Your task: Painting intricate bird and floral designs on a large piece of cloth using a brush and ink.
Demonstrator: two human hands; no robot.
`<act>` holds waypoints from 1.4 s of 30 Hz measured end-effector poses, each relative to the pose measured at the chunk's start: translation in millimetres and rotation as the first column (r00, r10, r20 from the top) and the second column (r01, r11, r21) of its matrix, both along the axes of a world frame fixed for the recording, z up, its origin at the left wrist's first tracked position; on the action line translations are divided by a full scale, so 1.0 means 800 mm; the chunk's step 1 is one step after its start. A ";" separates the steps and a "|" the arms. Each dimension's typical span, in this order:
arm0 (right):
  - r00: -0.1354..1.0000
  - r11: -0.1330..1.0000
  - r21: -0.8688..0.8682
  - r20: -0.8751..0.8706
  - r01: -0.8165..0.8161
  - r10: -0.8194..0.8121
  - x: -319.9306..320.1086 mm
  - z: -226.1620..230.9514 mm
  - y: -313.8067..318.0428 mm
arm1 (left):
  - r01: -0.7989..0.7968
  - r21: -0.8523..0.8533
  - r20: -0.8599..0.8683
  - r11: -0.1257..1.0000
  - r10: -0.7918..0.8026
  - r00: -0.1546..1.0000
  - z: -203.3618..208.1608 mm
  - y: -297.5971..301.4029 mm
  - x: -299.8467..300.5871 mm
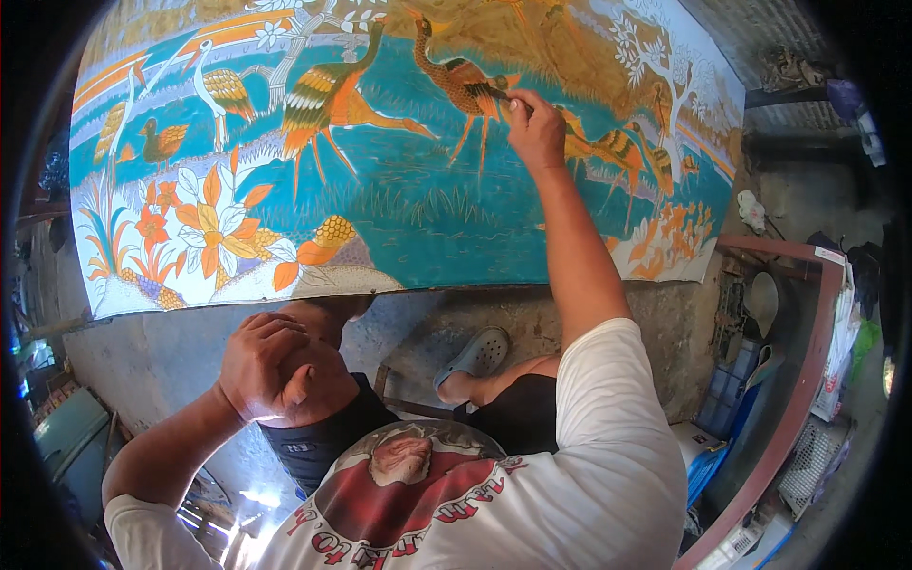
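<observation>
- A large painted cloth (399,180) stretches across the upper half of the view, its surface facing the seated person. It shows orange and gold birds on teal water, with orange flowers at its lower left corner.
- The right hand (535,128) reaches up to the cloth's upper middle, its fingers pinched shut around a thin brush-like tool (494,93). The tool's tip touches an orange bird (456,76), seemingly so that fine detail can be laid in.
- The left hand (271,366) rests loosely curled on the raised left knee (318,380), holding nothing. It appears to be bracing the body while the other arm stretches.
- A foot in a grey clog (478,353) sits on the concrete floor (171,347) below the cloth's bottom edge.
- A reddish frame (807,380) runs down the right side, with clutter beyond it, too blurred to name.
</observation>
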State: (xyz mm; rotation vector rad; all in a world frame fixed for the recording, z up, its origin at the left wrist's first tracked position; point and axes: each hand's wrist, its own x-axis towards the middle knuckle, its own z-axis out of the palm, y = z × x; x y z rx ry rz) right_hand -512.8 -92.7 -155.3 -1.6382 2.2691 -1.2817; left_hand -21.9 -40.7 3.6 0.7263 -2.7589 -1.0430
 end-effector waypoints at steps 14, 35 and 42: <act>0.999 0.998 0.046 -0.020 -0.031 0.032 0.000 0.014 0.043 | -0.020 -0.005 -0.007 1.000 0.020 1.000 0.001 0.002 -0.003; 0.997 0.996 0.076 0.061 0.049 -0.054 -0.007 -0.001 0.019 | -0.014 -0.006 0.016 1.000 0.014 1.000 0.004 0.001 -0.004; 0.967 0.998 -0.064 0.253 0.023 -0.006 0.005 0.002 -0.003 | -0.004 -0.003 0.000 1.000 0.004 1.000 0.000 -0.002 -0.006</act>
